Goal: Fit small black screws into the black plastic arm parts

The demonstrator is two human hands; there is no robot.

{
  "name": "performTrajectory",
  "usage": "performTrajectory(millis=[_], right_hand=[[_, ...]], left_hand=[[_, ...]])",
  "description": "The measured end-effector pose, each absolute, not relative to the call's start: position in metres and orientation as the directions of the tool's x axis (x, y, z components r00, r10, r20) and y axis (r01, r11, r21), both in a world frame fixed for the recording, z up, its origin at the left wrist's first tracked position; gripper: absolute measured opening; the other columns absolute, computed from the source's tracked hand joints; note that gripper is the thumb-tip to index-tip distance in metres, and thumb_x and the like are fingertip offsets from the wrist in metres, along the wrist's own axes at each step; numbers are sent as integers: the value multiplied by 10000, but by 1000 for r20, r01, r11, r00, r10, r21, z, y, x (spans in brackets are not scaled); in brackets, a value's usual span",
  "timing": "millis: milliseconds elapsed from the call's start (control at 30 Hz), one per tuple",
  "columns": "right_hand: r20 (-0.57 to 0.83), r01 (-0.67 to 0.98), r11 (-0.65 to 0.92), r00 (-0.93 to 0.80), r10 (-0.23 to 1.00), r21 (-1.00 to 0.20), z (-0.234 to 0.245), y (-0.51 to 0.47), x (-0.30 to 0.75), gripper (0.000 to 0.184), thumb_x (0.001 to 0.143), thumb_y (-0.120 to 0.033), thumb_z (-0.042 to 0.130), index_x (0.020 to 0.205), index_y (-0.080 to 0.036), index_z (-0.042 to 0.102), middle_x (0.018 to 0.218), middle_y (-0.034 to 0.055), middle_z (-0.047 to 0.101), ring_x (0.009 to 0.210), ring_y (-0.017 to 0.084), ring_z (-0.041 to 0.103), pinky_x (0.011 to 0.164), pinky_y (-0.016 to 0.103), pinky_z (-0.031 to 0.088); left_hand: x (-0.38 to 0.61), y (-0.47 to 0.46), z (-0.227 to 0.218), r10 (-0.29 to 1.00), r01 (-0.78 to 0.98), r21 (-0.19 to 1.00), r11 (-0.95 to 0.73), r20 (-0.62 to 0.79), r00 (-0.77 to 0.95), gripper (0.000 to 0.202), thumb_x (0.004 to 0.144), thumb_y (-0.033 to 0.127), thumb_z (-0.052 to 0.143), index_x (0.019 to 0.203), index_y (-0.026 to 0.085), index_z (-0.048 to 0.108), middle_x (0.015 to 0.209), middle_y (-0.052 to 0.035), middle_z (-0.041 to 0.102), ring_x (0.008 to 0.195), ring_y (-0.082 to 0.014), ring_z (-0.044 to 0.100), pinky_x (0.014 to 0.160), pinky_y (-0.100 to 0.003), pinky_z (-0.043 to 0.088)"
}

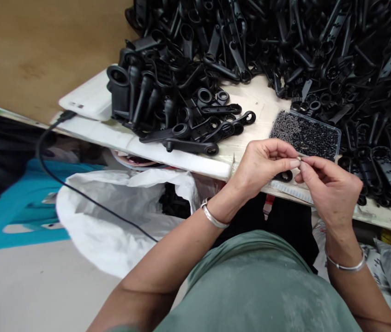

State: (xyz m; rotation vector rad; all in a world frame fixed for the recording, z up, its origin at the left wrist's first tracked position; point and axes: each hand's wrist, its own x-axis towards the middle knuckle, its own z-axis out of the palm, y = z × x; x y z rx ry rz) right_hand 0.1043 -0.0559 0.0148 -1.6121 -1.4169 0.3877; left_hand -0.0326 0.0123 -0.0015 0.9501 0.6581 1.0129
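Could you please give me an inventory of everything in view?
Plastic parts: uncountable, black, heaped on the table
Table: one, pale, under the parts
Clear box: one, see-through, just beyond the hands
Small pieces: uncountable, grey and black, inside that box
Flat case: one, white, table's left end
Cord: one, black, running from the case
Board: one, brown, upper left
Open bag: one, white, below the table
Bracelets: two, silver, one per wrist
Shirt: one, green, bottom centre
Left hand, right hand: two, bare, fingertips together

We count one left hand [255, 163], one right hand [332, 191], two bracelets [212, 218], one clear box [339, 144], one black cable [38, 148]; black plastic parts [190, 144]: dozens, too many for us.
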Motion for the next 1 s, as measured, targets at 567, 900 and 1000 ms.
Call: performTrajectory(millis=[567, 900, 1000], right_hand=[[267, 817, 137, 22, 963, -561, 5, -63, 126, 126, 858, -229, 626, 781, -208, 723, 673, 9, 717, 514, 135, 620, 560, 282, 503], [302, 906, 306, -216, 928, -292, -2, -67, 121, 153, 929, -205, 547, 893, -193, 696, 805, 53, 741, 709, 175, 686, 661, 295, 499], [298, 910, 338, -263, 918, -238, -4, -68, 120, 162, 943, -193, 523, 919, -187, 683, 819, 56, 736, 725, 172, 679, 670, 292, 486]], left_hand=[[-75, -11, -20, 785, 437, 707, -556, 274, 555, 223, 801, 50, 691, 973, 191, 713, 929, -30, 755, 914, -201, 680, 827, -315, 529], [-68, -24, -32, 805, 344, 764, -546, 366, 466, 226, 852, 51, 601, 993, 200, 696, 937, -18, 748, 924, -176, 660, 850, -308, 527], [-67, -25, -34, 804, 309, 776, -550, 391, 448, 244, 857, 44, 585, 1014, 197, 690, 960, -21, 750, 937, -170, 660, 867, -315, 527]])
